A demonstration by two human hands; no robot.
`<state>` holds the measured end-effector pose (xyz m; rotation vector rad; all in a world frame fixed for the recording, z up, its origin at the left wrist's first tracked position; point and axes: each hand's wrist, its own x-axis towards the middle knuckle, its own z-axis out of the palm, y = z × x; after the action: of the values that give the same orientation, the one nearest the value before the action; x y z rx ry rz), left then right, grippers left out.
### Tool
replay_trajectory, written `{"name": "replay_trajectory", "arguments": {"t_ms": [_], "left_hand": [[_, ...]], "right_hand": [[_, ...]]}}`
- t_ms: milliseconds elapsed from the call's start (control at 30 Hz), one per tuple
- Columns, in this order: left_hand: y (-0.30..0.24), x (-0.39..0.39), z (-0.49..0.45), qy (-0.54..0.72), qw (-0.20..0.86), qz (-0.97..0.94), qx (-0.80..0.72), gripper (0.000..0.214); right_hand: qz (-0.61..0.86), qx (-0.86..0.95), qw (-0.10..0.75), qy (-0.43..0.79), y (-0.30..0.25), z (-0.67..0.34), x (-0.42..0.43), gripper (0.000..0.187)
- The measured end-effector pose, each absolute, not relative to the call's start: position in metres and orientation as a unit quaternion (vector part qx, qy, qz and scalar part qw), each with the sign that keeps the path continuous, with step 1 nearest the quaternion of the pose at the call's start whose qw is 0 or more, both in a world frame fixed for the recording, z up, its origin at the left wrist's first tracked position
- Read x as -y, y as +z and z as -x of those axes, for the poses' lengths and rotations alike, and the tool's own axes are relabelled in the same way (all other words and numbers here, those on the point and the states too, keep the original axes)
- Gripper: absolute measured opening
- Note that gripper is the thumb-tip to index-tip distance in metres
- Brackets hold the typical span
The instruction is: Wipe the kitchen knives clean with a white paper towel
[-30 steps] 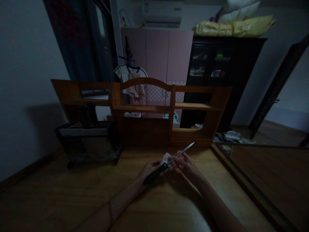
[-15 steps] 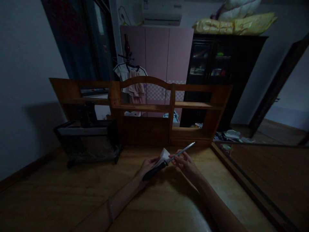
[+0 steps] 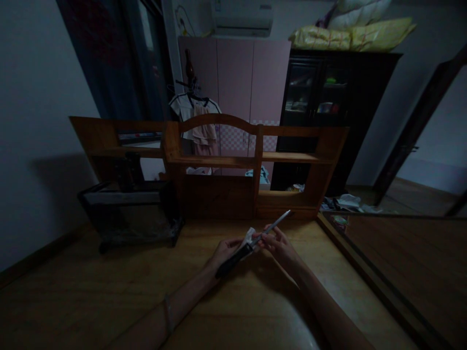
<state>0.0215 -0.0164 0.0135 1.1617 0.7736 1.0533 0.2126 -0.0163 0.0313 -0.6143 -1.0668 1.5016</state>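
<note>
Tool [image 3: 256, 239]: long implement held just above the wooden desktop [image 3: 109, 287], in front of the shelf unit [image 3: 292, 158]; tip pointing up and away to the right.
Handle [image 3: 233, 261]: black, thick, at the near low end.
Shaft [image 3: 279, 222]: thin, pale metal; the dim light does not show whether it is a flat blade or a round rod.
Cloth [image 3: 250, 236]: small white wad, touching the tool where handle meets shaft.
Left hand [image 3: 223, 253]: closed around the handle's upper end, the cloth bunched at its fingertips.
Right hand [image 3: 280, 247]: fingers pinched on the mid-shaft from below and beside.
Stiffness (judged): rigid throughout; no bend shows along its length.
Weight (judged): light to moderate, heavier toward the handle.
Surface (judged): bare metal likely slick and possibly edged; the handle offers the surer hold.
Best hold (judged): full grasp on the handle, with only a light fingertip steady on the shaft, kept off any edge and clear of the tip.
Cloth handling (judged): soft, limp, easily dropped unless pressed against the metal.
</note>
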Motion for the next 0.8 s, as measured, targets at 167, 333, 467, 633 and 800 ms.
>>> {"name": "replay_trajectory", "arguments": {"t_ms": [167,333,467,633,800], "left_hand": [[0.0146,0.0169,-0.0201,0.478,0.642,-0.492,-0.342,0.051],[0.0156,0.0152,-0.0241,0.465,0.668,-0.476,-0.332,0.054],[0.0113,0.0146,-0.0262,0.487,0.68,-0.452,-0.31,0.048],[0.012,0.0156,-0.0208,0.48,0.698,-0.424,-0.319,0.041],[0.0181,0.0205,-0.0259,0.464,0.699,-0.454,-0.3,0.046]], "right_hand": [[0.261,0.449,0.576,0.631,0.0311,-0.2125,0.0156,0.033],[0.265,0.441,0.585,0.627,0.0319,-0.2126,0.0157,0.03],[0.283,0.428,0.595,0.619,0.0323,-0.2129,0.0141,0.03],[0.304,0.421,0.597,0.611,0.0305,-0.2148,0.0104,0.03],[0.305,0.43,0.578,0.623,0.0297,-0.2151,0.0104,0.028]]}}
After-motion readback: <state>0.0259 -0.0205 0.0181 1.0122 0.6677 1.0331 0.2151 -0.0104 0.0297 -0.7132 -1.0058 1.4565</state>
